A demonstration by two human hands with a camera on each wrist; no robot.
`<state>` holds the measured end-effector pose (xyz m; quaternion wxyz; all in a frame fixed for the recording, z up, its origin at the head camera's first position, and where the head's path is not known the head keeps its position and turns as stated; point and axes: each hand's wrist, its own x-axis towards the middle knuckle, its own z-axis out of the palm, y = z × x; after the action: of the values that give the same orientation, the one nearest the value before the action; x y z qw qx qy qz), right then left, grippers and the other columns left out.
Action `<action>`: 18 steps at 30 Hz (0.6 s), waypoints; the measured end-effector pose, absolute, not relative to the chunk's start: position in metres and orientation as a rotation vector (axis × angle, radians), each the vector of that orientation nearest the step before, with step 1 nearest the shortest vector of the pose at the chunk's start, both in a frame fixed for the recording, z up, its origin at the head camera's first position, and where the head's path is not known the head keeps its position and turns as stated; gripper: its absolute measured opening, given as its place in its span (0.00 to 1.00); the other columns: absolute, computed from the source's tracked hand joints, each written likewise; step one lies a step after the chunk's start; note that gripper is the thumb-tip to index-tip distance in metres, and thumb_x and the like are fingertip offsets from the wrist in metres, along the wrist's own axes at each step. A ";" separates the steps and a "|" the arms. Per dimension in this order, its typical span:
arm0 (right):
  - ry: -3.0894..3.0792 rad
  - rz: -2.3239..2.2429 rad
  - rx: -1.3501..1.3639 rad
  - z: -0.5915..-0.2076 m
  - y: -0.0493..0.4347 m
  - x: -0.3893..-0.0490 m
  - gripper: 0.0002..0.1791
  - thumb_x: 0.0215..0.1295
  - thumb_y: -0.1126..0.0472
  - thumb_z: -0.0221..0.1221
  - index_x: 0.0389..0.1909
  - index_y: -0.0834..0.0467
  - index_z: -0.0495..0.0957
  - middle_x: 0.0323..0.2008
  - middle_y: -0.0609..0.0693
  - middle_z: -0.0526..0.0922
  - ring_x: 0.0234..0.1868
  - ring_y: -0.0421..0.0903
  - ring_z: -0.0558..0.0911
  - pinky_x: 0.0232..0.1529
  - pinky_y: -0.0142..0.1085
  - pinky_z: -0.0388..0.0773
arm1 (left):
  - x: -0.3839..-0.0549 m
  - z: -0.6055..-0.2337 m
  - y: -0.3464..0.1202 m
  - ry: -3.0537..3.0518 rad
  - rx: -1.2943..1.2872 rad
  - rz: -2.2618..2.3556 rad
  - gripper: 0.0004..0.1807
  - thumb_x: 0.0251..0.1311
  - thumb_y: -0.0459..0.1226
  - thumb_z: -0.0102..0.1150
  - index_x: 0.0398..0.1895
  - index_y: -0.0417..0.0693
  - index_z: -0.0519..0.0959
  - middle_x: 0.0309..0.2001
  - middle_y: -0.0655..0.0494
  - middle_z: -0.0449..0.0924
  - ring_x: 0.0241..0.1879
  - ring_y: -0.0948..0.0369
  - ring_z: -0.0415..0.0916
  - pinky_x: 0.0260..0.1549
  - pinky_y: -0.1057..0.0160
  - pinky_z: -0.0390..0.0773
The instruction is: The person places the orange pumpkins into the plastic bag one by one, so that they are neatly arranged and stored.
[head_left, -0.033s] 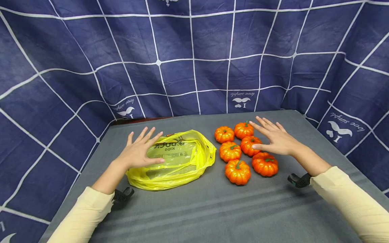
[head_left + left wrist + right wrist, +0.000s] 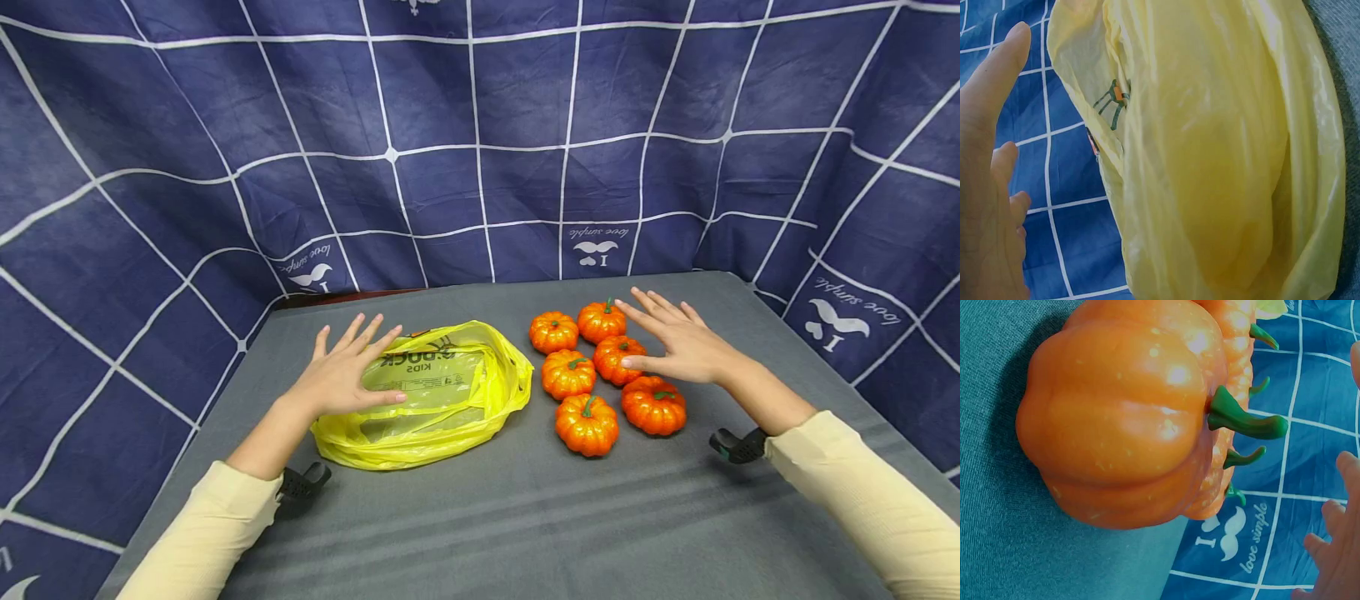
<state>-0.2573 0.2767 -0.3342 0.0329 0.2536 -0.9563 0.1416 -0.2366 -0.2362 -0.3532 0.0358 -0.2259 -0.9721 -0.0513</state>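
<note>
A yellow plastic bag [image 2: 498,408] lies on the table with its wide mouth spread and dark printing inside. Over its left edge hovers my left hand [image 2: 341,375], fingers spread and straight, holding nothing. In the left wrist view the bag [image 2: 1210,150] fills the middle, apart from the hand [image 2: 985,156]. To the right of the bag sit several small orange pumpkins with green stems, among them a front one [image 2: 587,425] and a redder one [image 2: 653,406]. Above their right side my right hand [image 2: 678,343] is spread and empty. One pumpkin [image 2: 1122,419] looms large in the right wrist view.
Grey cloth covers the table [image 2: 480,525]. A blue curtain [image 2: 517,192] with white grid lines stands behind it and along both sides. Each wrist carries a black camera mount, the left one [image 2: 306,481] and the right one [image 2: 738,446].
</note>
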 end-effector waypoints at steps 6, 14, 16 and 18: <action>-2.953 0.447 0.776 -0.333 0.275 -0.258 0.46 0.62 0.38 0.59 0.77 0.44 0.51 0.78 0.53 0.42 0.76 0.56 0.41 0.67 0.65 0.34 | -0.236 -0.352 -0.235 -2.988 -0.689 -0.152 0.56 0.49 0.74 0.52 0.79 0.66 0.44 0.78 0.49 0.37 0.75 0.45 0.32 0.63 0.32 0.25; -2.950 0.442 0.785 -0.329 0.272 -0.260 0.46 0.62 0.37 0.59 0.77 0.46 0.51 0.78 0.53 0.42 0.76 0.56 0.41 0.67 0.66 0.36 | -0.236 -0.351 -0.235 -2.990 -0.688 -0.153 0.56 0.50 0.73 0.53 0.79 0.66 0.43 0.78 0.48 0.37 0.75 0.44 0.31 0.62 0.31 0.25; -2.944 0.449 0.782 -0.328 0.272 -0.261 0.46 0.62 0.37 0.59 0.77 0.46 0.52 0.78 0.53 0.43 0.76 0.57 0.43 0.66 0.66 0.37 | -0.236 -0.351 -0.235 -2.991 -0.684 -0.162 0.56 0.51 0.72 0.54 0.79 0.66 0.43 0.78 0.49 0.36 0.75 0.45 0.31 0.62 0.31 0.25; -2.938 0.458 0.777 -0.327 0.271 -0.263 0.46 0.62 0.37 0.60 0.77 0.47 0.53 0.77 0.54 0.44 0.76 0.58 0.45 0.66 0.67 0.38 | -0.235 -0.352 -0.236 -2.990 -0.673 -0.182 0.56 0.51 0.71 0.54 0.79 0.66 0.43 0.78 0.49 0.36 0.75 0.45 0.31 0.62 0.31 0.25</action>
<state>-0.2626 0.2710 -0.3266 0.0342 0.2528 -0.9554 0.1490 -0.2346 -0.2356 -0.3524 0.0356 -0.2189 -0.9733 -0.0594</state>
